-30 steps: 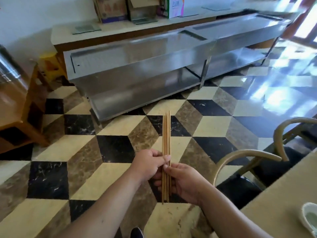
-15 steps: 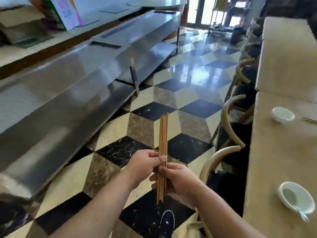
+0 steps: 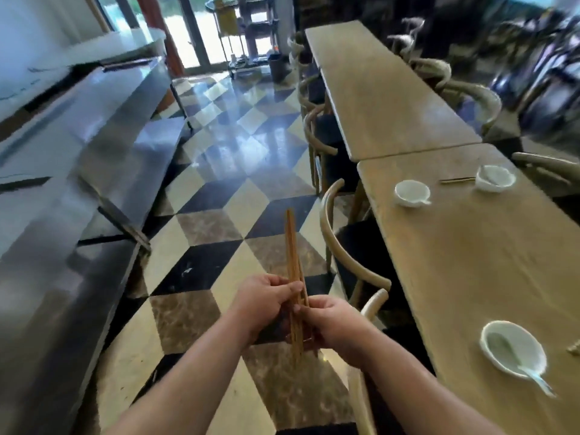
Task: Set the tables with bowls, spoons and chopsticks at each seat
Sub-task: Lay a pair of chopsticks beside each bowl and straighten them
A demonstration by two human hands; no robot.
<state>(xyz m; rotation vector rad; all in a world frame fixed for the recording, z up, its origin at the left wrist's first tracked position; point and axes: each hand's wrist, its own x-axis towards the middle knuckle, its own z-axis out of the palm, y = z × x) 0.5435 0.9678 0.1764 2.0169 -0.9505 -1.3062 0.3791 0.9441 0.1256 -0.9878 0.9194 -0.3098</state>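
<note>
Gripping a bundle of slender brown wooden chopsticks (image 3: 293,262) in left hand (image 3: 263,301) and right hand (image 3: 329,324), long axis pointing ahead, over chequered floor (image 3: 201,268). Off rightward, nearer the right hand: tan wooden tabletop (image 3: 470,262).

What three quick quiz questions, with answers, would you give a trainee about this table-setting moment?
1. True or false: the chopstick bundle lies on the near table.
2. Fill in: the nearest bowl has a ____ in it.
3. Counting that one, how many bowls stand on the near table? A) one B) three C) five

Key
1. False: the left hand and right hand both hold it above the floor.
2. Spoon.
3. B: also the middle bowl and the far bowl.
</note>
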